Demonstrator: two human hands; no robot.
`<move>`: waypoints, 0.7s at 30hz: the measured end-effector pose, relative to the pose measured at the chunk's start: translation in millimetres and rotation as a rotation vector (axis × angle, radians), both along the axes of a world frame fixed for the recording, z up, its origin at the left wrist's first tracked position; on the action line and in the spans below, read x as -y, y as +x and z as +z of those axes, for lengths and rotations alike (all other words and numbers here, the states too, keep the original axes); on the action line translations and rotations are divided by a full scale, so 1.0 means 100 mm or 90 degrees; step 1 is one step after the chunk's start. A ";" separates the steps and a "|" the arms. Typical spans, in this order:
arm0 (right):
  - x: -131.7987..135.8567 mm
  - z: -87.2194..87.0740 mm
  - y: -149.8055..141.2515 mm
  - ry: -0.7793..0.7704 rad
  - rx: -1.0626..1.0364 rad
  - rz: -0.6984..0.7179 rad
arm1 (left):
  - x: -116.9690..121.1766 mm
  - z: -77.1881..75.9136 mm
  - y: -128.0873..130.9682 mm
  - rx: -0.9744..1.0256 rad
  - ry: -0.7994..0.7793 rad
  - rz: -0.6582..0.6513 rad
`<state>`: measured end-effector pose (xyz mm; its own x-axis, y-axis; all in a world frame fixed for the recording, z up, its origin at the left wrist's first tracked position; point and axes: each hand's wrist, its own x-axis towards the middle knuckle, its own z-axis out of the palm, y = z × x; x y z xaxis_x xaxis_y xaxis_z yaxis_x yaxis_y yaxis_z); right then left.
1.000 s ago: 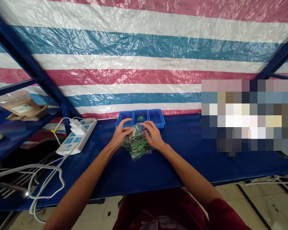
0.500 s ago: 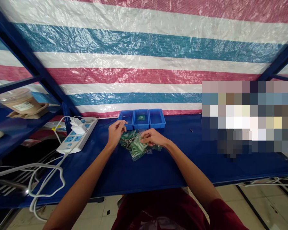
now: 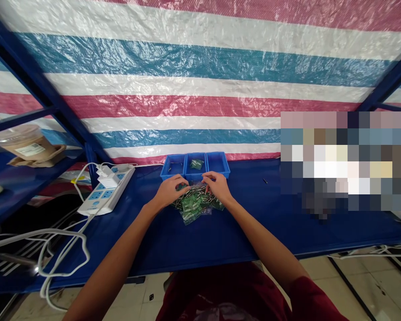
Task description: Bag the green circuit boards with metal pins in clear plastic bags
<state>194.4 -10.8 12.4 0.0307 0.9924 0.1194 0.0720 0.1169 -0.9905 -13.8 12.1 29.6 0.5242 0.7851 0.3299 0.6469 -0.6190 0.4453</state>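
A pile of small metal screw-like pieces (image 3: 209, 200) and green-tinted clear plastic bags (image 3: 191, 208) lies on the blue table. My left hand (image 3: 171, 191) is over the pile's left side, thumb and fingers brought together; whatever they pinch is too small to make out. At the upper right of the pile is my right hand (image 3: 218, 185), its fingers curled in a pinch, with contents I cannot make out. Behind the hands stand three blue trays in a row: the left tray (image 3: 166, 174) has a few tiny pieces, the middle tray (image 3: 187, 171) a green bag (image 3: 196, 164), then the right tray (image 3: 227, 168).
A white power strip (image 3: 103, 196) with a plugged-in white adapter (image 3: 107, 177) lies to the left, its white cables (image 3: 83, 240) looping over the edge. A small dark piece (image 3: 265, 181) lies to the right. The striped sheet (image 3: 187, 107) hangs behind. Pixelation covers the far right.
My left hand has moved right and down from the left tray to the pile. My right hand has shifted up and right, off the front bag. Small pieces now show in the left tray.
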 end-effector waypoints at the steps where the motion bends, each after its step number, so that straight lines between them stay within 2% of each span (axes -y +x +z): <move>1: 0.00 0.00 0.00 0.020 0.041 -0.013 | 0.00 -0.02 0.00 -0.024 -0.003 -0.011; 4: 0.00 0.00 0.01 0.072 0.118 -0.022 | 0.01 -0.07 0.03 -0.071 -0.010 -0.019; 9: 0.01 -0.03 -0.02 0.124 0.166 -0.005 | 0.02 -0.12 0.07 -0.097 -0.009 0.002; 21: 0.05 -0.01 -0.05 0.143 0.222 0.026 | 0.00 -0.20 0.11 -0.094 -0.004 0.024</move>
